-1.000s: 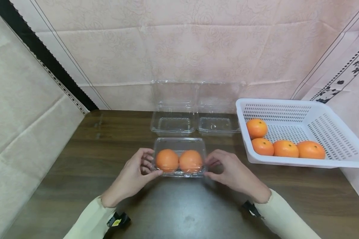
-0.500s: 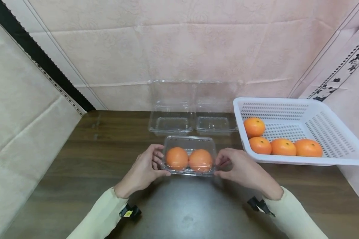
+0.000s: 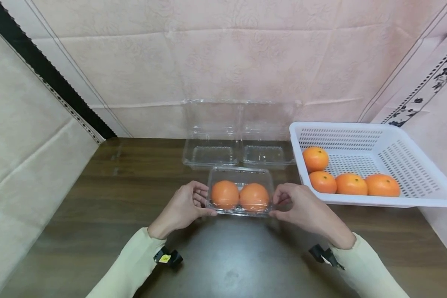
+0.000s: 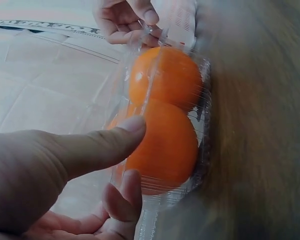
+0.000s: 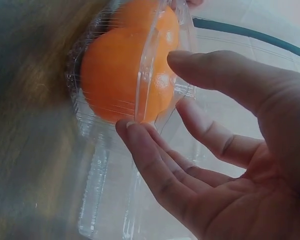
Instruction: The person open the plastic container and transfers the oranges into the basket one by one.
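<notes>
A clear plastic clamshell box (image 3: pixel 242 212) lies on the dark wood table in the head view, its lid down over two oranges (image 3: pixel 225 194). My left hand (image 3: pixel 184 207) holds its left end, thumb at the near corner and fingers along the side. At the opposite end my right hand (image 3: pixel 301 211) grips the box in the same manner, thumb toward me. The left wrist view shows the thumb (image 4: pixel 105 145) by the lid's rim and the fingertips below. In the right wrist view the fingertips (image 5: pixel 135 135) meet the rim beside an orange (image 5: pixel 112 75).
Two clear clamshell boxes stand with lids raised at the back, a left one (image 3: pixel 212 155) and a right one (image 3: pixel 268 154). A white perforated basket (image 3: pixel 424 174) at the right holds several oranges (image 3: pixel 352 184). Pale cloth (image 3: pixel 223 62) hangs behind the table.
Both hands have moved the filled clamshell box to the right and slightly away from me, toward the boxes at the back. The basket and its oranges stay in place.
</notes>
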A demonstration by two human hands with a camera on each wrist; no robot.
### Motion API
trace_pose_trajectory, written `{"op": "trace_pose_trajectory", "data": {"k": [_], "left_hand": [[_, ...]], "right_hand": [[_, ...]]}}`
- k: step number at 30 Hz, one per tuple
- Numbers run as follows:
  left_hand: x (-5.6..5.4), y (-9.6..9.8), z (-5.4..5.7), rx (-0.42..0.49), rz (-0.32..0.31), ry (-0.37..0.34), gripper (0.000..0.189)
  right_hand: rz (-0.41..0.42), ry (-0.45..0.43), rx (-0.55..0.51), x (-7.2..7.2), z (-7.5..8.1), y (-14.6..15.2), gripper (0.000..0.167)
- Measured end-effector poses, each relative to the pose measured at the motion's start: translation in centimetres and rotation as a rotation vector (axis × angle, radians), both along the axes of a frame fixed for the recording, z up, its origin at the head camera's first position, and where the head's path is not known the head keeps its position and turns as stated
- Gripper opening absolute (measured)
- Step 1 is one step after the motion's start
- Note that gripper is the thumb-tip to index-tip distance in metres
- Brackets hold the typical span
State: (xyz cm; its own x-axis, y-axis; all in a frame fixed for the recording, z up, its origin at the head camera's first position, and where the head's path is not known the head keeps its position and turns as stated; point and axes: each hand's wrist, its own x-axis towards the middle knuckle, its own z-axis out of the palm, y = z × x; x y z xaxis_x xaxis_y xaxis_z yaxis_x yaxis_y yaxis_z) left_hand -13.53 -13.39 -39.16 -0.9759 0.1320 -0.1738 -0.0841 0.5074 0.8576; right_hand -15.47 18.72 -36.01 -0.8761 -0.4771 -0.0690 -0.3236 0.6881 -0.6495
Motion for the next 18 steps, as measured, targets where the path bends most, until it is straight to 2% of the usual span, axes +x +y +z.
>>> {"op": "trace_pose_trajectory", "data": {"k": [6,9,18], "left_hand": [[-0.18,-0.54,-0.13,0.094,-0.055,-0.047,0.055],[-0.29,-0.67,-0.18,0.114,-0.053,-0.059,0.053],[-0.26,-0.5,-0.26,0.133,-0.044,-0.102,0.048]], "right_hand": [[-0.024,-0.006,-0.006,-0.07,-0.13,-0.12,0.023],[-0.034,-0.027,-0.012,-0.01,-0.02,-0.23,0.023],[-0.036,0.018,-0.005,0.08,-0.17,-0.42,0.023]]}}
